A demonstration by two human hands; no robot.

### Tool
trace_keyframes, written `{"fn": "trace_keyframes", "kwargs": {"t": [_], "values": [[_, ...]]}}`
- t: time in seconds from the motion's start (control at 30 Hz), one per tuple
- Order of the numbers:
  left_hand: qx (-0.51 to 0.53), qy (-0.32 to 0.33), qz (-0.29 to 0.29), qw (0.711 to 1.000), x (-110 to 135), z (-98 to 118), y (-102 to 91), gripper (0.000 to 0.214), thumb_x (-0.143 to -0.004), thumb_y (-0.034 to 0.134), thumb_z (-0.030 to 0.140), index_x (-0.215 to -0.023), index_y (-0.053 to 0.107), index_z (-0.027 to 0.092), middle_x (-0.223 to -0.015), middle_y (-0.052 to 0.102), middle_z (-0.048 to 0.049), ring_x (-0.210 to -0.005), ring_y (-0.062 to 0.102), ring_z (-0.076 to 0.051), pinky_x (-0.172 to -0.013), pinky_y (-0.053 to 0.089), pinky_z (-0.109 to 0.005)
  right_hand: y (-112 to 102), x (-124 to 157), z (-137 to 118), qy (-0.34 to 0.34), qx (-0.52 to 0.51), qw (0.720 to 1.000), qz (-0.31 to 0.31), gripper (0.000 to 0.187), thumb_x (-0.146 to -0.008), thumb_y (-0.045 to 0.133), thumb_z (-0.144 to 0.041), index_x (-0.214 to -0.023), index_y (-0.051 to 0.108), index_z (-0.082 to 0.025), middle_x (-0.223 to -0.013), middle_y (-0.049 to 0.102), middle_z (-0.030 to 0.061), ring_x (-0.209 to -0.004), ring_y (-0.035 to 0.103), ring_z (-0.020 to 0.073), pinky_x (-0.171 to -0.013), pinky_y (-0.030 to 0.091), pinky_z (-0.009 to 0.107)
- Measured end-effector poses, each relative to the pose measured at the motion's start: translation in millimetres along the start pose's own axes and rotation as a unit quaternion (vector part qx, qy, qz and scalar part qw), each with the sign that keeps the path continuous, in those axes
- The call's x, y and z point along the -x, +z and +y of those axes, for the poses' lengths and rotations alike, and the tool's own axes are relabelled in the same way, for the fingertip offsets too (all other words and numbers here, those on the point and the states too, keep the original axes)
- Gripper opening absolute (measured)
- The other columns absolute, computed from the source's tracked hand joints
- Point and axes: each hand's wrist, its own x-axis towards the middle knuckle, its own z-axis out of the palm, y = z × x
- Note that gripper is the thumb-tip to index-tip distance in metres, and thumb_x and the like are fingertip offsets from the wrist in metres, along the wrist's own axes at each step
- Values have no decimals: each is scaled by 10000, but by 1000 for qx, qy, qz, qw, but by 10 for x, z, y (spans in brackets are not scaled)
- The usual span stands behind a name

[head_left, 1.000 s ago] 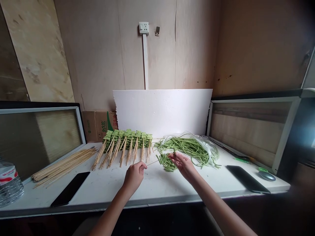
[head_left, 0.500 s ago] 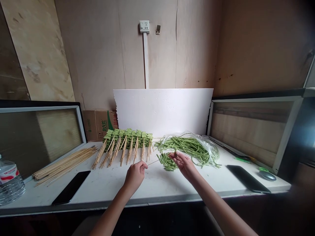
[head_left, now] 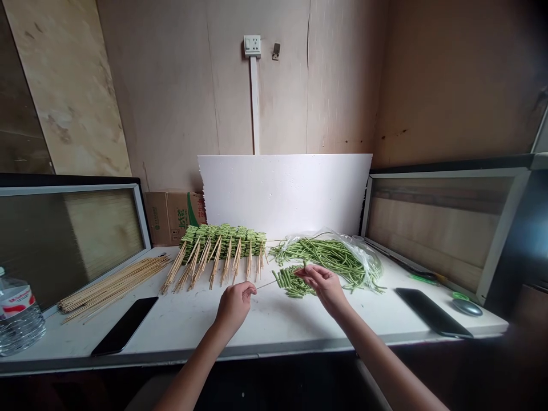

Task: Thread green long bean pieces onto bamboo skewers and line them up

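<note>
My left hand is closed on the near end of a thin wooden skewer, which points up and right across the pile of cut green beans. At its far end my right hand pinches a short piece of green bean; whether the skewer passes through it is hidden by my fingers. Below and left of that hand lie several cut green bean pieces. Finished-looking bean skewers are stacked behind my left hand, sticks toward me. Long whole green beans spread behind my right hand, partly in a clear plastic bag.
Bare skewers lie in a bundle at left, near a black phone and a water bottle. Another dark phone and a grey mouse-like object are at right. A white board and cardboard box stand behind.
My right hand has shifted slightly to the right, its fingers still pinched at the bean piece. My left hand stays almost in place with the skewer.
</note>
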Motion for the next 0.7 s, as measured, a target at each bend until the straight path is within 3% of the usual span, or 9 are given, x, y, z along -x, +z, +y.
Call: {"fn": "trace_keyframes", "kwargs": {"t": [0.7], "values": [[-7, 1, 9, 1000, -1, -26, 10, 288, -927, 481, 164, -803, 740, 195, -744, 734, -47, -687, 651, -193, -653, 421, -272, 63, 76, 34, -33, 61, 997, 22, 343, -767, 863, -517, -929, 808, -219, -1034, 811, 120, -1050, 753, 325, -860, 618, 400]]}}
